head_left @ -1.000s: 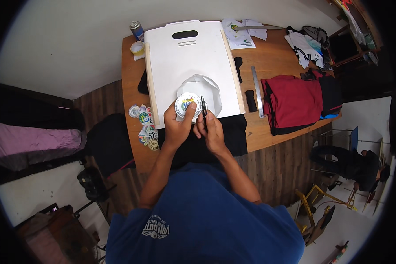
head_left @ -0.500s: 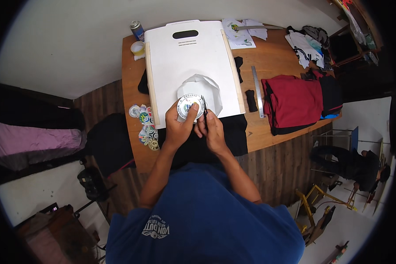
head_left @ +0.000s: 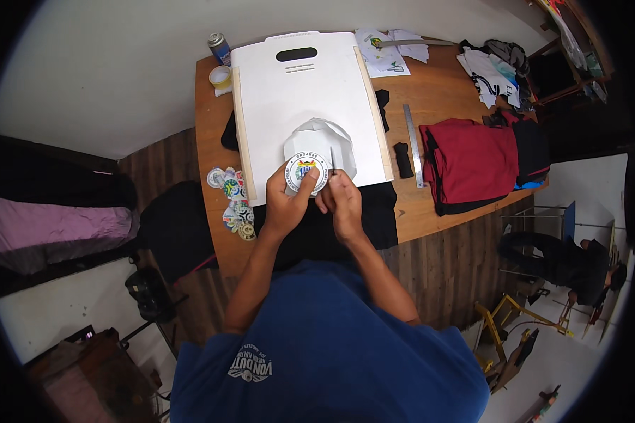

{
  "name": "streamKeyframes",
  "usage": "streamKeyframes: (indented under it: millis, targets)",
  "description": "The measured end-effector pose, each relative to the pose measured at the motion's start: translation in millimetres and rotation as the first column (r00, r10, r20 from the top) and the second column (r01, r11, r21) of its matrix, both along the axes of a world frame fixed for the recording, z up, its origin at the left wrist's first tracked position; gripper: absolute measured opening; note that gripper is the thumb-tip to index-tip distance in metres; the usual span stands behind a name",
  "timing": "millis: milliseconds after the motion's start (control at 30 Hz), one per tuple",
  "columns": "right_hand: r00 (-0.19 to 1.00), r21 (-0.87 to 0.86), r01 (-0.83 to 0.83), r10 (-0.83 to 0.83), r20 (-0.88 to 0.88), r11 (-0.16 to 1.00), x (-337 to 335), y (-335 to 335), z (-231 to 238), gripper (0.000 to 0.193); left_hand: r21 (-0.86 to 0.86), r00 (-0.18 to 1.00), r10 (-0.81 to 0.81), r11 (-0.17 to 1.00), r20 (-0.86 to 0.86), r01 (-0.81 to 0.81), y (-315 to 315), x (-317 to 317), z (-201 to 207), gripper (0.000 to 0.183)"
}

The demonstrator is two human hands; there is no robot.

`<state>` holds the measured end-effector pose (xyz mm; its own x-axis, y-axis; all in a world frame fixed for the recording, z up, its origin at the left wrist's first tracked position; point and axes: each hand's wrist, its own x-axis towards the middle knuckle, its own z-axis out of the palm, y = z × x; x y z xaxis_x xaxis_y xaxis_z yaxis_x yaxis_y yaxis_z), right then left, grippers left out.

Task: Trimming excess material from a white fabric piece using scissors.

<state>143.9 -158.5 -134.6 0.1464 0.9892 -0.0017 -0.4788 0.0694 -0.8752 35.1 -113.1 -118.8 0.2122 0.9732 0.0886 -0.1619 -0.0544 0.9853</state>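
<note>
Over the near edge of a white board [head_left: 296, 99], my left hand [head_left: 286, 204] pinches a round white printed emblem [head_left: 305, 169] with a coloured crest at its middle, thumb on its face. My right hand [head_left: 346, 208] is closed on small scissors [head_left: 334, 161]. Their narrow blade points away from me, just right of the emblem's rim; the handles are mostly hidden by my fingers. A curled white paper offcut [head_left: 331, 134] rests on the board behind the emblem.
Several cut-out stickers [head_left: 236, 201] lie left of the board. A spray can [head_left: 219, 48] and a tape roll [head_left: 221, 76] stand at the far left. To the right are a steel ruler [head_left: 413, 144] and folded dark red cloth [head_left: 473, 162]. A person [head_left: 585, 271] is far right.
The scissors have shifted slightly right, away from the emblem's rim, and my right fingers have moved with them. The emblem's face shows more fully. My left hand has barely moved.
</note>
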Motion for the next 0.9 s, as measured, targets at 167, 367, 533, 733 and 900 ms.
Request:
streamKeyframes:
  millis: [167,367,533,733,900]
  targets:
    - [0.995,-0.084,0.023,-0.014,0.097,0.996,-6,-1,0,0.023,0.027,1.000,0.017,1.000,-0.020,-0.016,0,0,-3,0.016]
    - [0.998,0.033,-0.010,0.012,-0.064,0.999,-8,-4,-8,0.033,-0.044,0.997,0.064,0.997,0.031,-0.063,-1,0,-3,0.018]
    - [0.996,0.005,-0.078,0.078,-0.053,0.997,-8,-6,-8,0.036,0.001,0.998,0.062,0.998,0.014,-0.062,-2,0,-3,0.017]
    - [0.993,0.022,-0.107,0.108,-0.053,0.994,-8,-7,-7,0.036,-0.065,0.998,0.048,0.997,0.042,-0.045,-5,2,7,0.017]
    - [0.994,0.018,-0.103,0.104,-0.040,0.995,-9,-7,-7,0.036,0.003,0.998,0.046,0.999,0.039,-0.046,-2,3,8,0.014]
